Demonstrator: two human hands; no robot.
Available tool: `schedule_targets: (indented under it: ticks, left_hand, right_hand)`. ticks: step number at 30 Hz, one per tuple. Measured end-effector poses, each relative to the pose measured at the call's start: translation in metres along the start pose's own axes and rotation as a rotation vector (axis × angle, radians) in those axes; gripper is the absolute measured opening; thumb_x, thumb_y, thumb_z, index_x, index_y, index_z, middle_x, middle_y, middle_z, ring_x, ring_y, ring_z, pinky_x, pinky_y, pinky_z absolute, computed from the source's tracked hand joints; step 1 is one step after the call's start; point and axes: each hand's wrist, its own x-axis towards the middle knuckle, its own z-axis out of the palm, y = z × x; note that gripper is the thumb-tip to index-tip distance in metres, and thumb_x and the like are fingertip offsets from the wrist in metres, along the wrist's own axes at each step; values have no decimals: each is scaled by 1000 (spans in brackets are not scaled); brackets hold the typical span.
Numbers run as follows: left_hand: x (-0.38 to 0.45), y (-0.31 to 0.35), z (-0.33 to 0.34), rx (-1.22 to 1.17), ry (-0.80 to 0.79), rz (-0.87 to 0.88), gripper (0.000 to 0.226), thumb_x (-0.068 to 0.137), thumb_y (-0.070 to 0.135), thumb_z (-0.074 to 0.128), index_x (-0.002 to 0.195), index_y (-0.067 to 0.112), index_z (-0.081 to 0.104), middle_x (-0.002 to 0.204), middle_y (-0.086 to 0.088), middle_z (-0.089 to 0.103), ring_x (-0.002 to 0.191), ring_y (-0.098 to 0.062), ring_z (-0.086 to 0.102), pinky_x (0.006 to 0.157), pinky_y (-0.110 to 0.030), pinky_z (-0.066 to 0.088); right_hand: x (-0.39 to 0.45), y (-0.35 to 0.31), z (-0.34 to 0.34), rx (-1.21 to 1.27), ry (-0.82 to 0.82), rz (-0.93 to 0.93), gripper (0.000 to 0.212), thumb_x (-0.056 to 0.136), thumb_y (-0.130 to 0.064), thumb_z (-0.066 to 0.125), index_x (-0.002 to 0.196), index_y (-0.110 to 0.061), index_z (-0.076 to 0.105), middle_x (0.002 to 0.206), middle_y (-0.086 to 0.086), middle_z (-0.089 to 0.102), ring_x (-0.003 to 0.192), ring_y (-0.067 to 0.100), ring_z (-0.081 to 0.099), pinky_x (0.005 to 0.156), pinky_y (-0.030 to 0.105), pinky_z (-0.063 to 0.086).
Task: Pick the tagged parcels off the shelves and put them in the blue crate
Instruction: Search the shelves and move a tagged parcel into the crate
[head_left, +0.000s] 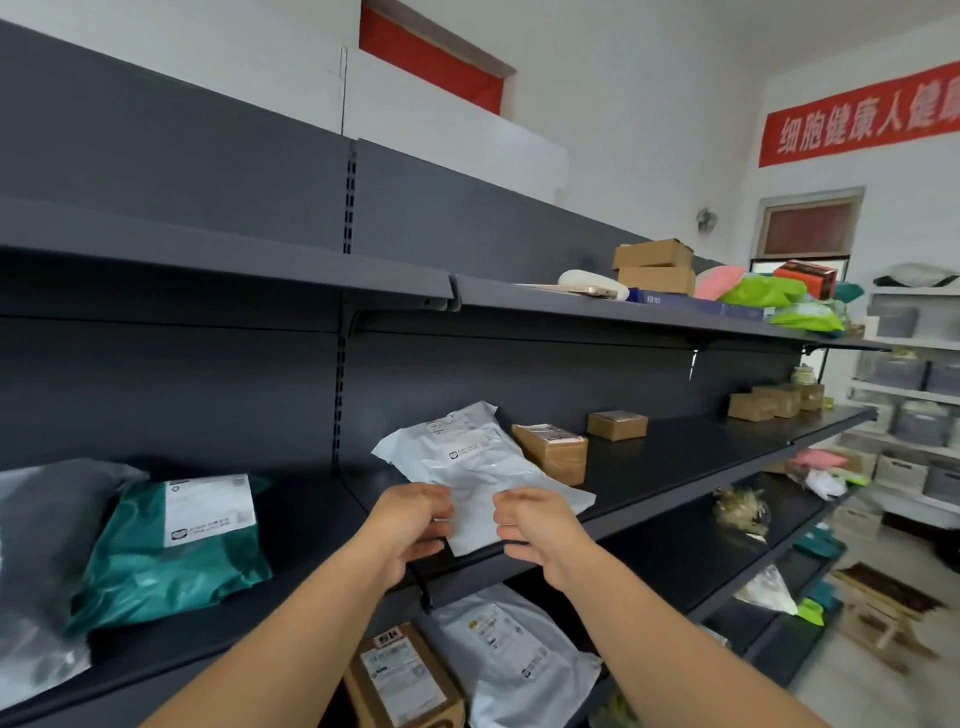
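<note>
Parcels line the dark shelves (675, 457); no blue crate is in view. A white mailer (483, 467) lies on the middle shelf, its near edge overhanging, the left hand (410, 525) and right hand (535, 525) pinching that edge. Slick film could slip free or drag the box (553, 449) touching its far right side. Its labels are unreadable; a far blue box reads "KB".

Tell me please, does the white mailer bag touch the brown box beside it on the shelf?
Touching. In the head view the white mailer bag lies against the brown box, no gap showing.
</note>
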Motion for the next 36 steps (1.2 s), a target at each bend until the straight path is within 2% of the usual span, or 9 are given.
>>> schedule_targets:
  ticks: [8,13,15,18,22,25,30,33,36]
  left_hand:
    - [55,-3,7,27,116,-25,15,86,3,55,83,15,65,84,-3,60,78,-19,53,71,-30,44]
    - [87,2,18,68,215,-5,12,86,5,58,80,15,58,90,-3,53,90,-21,44,63,-27,34]
    - [98,4,23,105,230,-12,12,86,7,62,95,14,61,103,-3,56,106,-23,47,80,-30,40]
    - [121,-1,28,113,275,-50,67,83,12,67,143,11,37,145,-6,41,133,-25,40,103,-31,32]
    - [146,-13,36,91,284,-92,86,63,24,79,139,13,40,123,-9,62,103,-25,64,82,-29,53]
    - [155,-21,40,30,334,-91,52,70,11,73,118,0,54,101,-17,69,77,-27,67,58,-25,52]
    - [144,-16,61,-106,373,-82,9,87,-1,56,85,-1,65,68,-13,64,42,-15,58,40,-18,49]
    - [141,-17,70,-93,424,-23,13,86,-6,55,83,3,63,70,-13,63,52,-18,59,42,-20,49]
    - [138,-15,67,-117,511,65,22,85,-9,53,98,5,65,91,-16,70,75,-28,66,64,-31,55]
  right_hand:
    - [64,-14,-7,-30,17,-112,7,88,-15,59,89,-15,66,70,0,49,57,11,38,43,17,31]
    - [103,-31,-18,-21,6,-210,8,91,-15,61,95,-13,67,80,-3,59,75,10,53,74,25,42]
    - [122,-34,-23,-75,-2,-226,13,90,-16,63,99,-9,69,91,2,64,86,13,54,74,27,43]
    - [149,-33,-31,-165,-3,-253,25,87,-17,67,108,-5,68,113,8,68,96,16,58,85,27,46]
    - [179,-28,-44,-222,-67,-190,51,85,-22,70,130,-5,53,131,8,57,118,24,57,103,35,45]
    - [195,-22,-49,-282,-123,-165,61,85,-27,69,137,-7,45,137,2,48,124,23,51,105,33,43]
    - [204,-12,-44,-196,-221,-76,37,85,-21,68,116,-4,57,109,6,63,95,21,60,75,25,45]
    - [202,-7,-37,-97,-235,-91,26,81,-10,68,105,-1,67,98,13,71,78,21,63,63,23,46]
    - [197,-9,-34,-57,-249,-141,23,82,-7,66,105,-6,68,98,10,71,75,15,62,58,21,45]
